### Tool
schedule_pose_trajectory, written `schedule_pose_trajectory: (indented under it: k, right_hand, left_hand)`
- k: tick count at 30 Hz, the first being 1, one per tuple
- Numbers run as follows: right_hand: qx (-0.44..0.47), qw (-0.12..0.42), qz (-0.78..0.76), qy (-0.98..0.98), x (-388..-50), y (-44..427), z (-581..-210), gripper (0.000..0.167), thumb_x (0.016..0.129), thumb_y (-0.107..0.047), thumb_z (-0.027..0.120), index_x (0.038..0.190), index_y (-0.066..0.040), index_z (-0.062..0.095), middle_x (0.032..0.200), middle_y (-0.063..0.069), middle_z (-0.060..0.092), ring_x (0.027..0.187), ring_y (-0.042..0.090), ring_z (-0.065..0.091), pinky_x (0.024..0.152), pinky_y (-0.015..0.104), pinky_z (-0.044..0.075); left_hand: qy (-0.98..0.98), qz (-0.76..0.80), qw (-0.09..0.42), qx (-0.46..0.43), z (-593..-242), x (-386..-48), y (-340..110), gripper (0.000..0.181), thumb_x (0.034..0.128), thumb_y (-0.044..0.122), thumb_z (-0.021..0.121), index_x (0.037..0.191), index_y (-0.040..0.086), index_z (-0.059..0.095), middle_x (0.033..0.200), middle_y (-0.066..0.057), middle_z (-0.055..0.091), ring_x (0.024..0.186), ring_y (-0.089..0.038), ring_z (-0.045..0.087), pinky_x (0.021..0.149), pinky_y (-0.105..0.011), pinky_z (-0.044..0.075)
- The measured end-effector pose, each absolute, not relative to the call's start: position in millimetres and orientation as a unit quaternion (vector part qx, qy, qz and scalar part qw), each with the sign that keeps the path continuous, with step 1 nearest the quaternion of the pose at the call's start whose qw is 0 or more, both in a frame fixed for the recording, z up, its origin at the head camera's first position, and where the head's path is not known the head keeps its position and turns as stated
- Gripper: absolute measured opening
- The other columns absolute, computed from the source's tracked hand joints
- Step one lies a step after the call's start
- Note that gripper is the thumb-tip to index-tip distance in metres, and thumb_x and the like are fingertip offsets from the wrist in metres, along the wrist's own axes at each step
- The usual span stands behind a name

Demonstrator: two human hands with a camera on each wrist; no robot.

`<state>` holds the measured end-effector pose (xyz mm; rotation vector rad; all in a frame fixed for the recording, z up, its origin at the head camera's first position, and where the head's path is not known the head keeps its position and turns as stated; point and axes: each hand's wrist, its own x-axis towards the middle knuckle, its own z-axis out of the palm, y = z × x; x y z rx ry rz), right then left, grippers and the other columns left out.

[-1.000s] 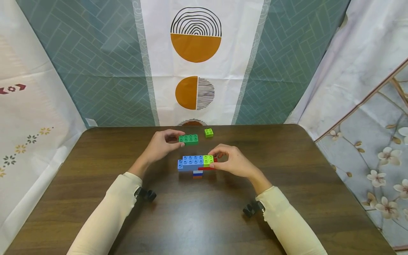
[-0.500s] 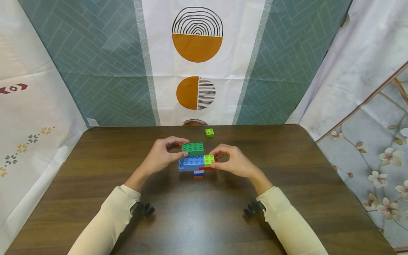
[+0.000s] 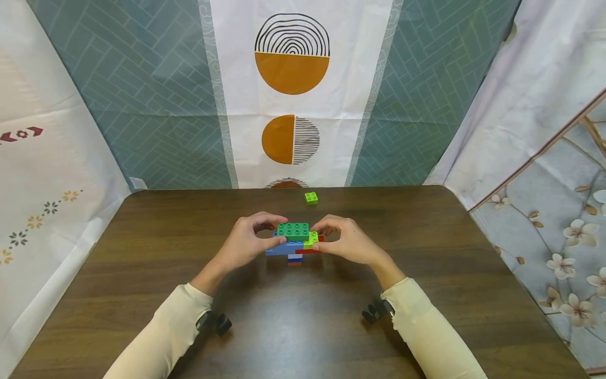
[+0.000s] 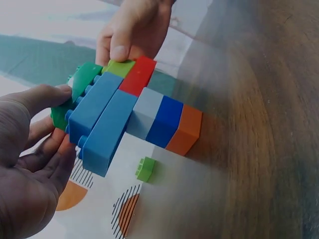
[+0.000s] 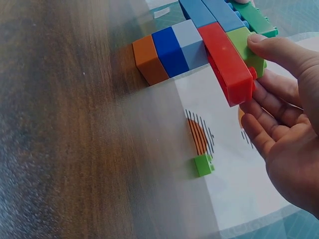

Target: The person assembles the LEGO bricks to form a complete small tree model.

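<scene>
Thumb and fingers of my left hand (image 3: pixel 243 243) pinch the left end of a green toy building brick (image 3: pixel 293 231). This brick sits over the blue upper brick (image 4: pixel 95 103) of a stacked build; its studs show beside the green one, and I cannot tell whether they are pressed together. My right hand (image 3: pixel 349 243) pinches the lime brick (image 5: pixel 242 41) at the build's right end. Beneath lie another blue brick (image 4: pixel 110 130) and a red brick (image 5: pixel 227 57). Their column is a pale blue brick (image 4: pixel 145 112), a dark blue brick (image 4: pixel 166 118) and an orange brick (image 4: pixel 186 128).
A loose small lime brick (image 3: pixel 311 198) lies near the back edge of the brown wooden table (image 3: pixel 293 326), behind the build. Patterned cloths hang behind and at both sides. A small black camera (image 3: pixel 222 324) is strapped to the left wrist.
My left hand has brought the green brick toward me and rightward, from behind the build to over the blue brick. The right hand has stayed on the lime brick.
</scene>
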<state>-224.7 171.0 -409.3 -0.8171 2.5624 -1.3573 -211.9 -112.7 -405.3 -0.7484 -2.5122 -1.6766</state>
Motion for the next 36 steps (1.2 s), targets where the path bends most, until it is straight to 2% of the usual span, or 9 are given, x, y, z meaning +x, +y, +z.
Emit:
schedule_pose_trajectory:
  k: [7,16,21,26,31,36]
  right_hand:
    - [-0.271,0.067,-0.448,0.849,-225.0,170.6,-410.3,0.034,0.087,-0.023,0.083,0.119,-0.015,0.073,0.113,0.002,0.07,0.102,0.025,0.062,0.096,0.06,0.055]
    - [-0.282,0.059,-0.443,0.849,-225.1,170.9,-409.1,0.038,0.087,-0.022,0.083,0.122,-0.014,0.071,0.117,0.003,0.07,0.102,0.022,0.063,0.096,0.056,0.056]
    - [-0.288,0.044,-0.465,0.836,-223.2,167.5,-407.8,0.038,0.089,-0.02,0.081,0.126,-0.016,0.069,0.121,0.004,0.067,0.106,0.023,0.062,0.097,0.055,0.055]
    - [-0.279,0.028,-0.486,0.828,-218.9,160.7,-407.4,0.034,0.092,-0.021,0.079,0.125,-0.016,0.071,0.117,0.001,0.068,0.102,0.021,0.063,0.095,0.052,0.056]
    - [-0.273,0.016,-0.489,0.828,-218.0,157.9,-409.1,0.03,0.093,-0.02,0.078,0.122,-0.015,0.073,0.115,0.0,0.07,0.102,0.02,0.064,0.096,0.057,0.055]
    - [-0.271,0.015,-0.495,0.826,-216.5,157.6,-407.8,0.03,0.091,-0.019,0.08,0.121,-0.014,0.073,0.116,0.001,0.071,0.106,0.021,0.065,0.103,0.061,0.052]
  left_hand:
    - [-0.813,-0.531,0.011,-0.237,-407.3,-208.1,-110.2,0.034,0.0853,0.013,0.085,0.118,0.011,0.076,0.115,-0.004,0.073,0.103,-0.021,0.065,0.103,-0.044,0.056]
    - [-0.823,-0.514,0.032,-0.238,-406.8,-205.8,-108.2,0.033,0.0834,0.015,0.087,0.115,0.012,0.077,0.112,-0.002,0.074,0.103,-0.021,0.066,0.1,-0.044,0.058]
    - [-0.823,-0.514,0.04,-0.237,-406.9,-205.8,-107.6,0.032,0.0826,0.015,0.088,0.113,0.012,0.077,0.109,-0.002,0.075,0.102,-0.022,0.066,0.099,-0.05,0.058]
    - [-0.825,-0.512,0.045,-0.236,-407.2,-205.2,-107.4,0.032,0.0823,0.015,0.088,0.112,0.011,0.077,0.109,-0.002,0.075,0.101,-0.022,0.066,0.098,-0.054,0.057]
    - [-0.824,-0.511,0.045,-0.239,-408.5,-205.3,-107.8,0.033,0.0821,0.016,0.088,0.113,0.012,0.078,0.109,-0.001,0.075,0.1,-0.02,0.066,0.098,-0.047,0.059]
    - [-0.821,-0.518,0.04,-0.238,-408.4,-206.6,-108.7,0.034,0.0811,0.019,0.089,0.113,0.013,0.078,0.107,-0.001,0.075,0.098,-0.018,0.066,0.099,-0.042,0.058]
